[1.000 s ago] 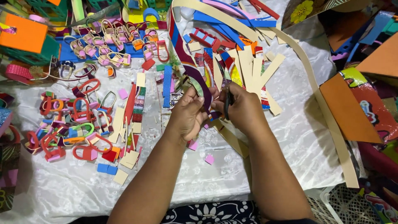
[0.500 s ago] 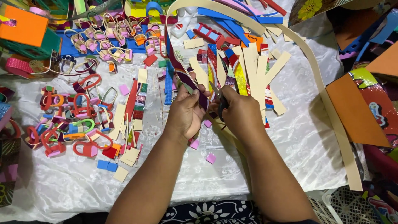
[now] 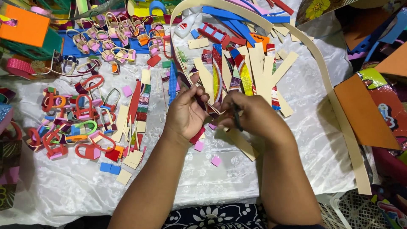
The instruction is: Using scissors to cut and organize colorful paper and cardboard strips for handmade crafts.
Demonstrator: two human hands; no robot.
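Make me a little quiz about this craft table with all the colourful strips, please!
1. True or false: the left hand pinches a thin strip.
2. What dark tool does the right hand grip? A) scissors B) a spoon C) a brush
3. On which side of the white cloth lie the small foam loops?

Key
1. True
2. A, most likely; only the dark handle shows.
3. The person's left.

White shiny cloth (image 3: 296, 144) covers table; white basket (image 3: 352, 210) below right.
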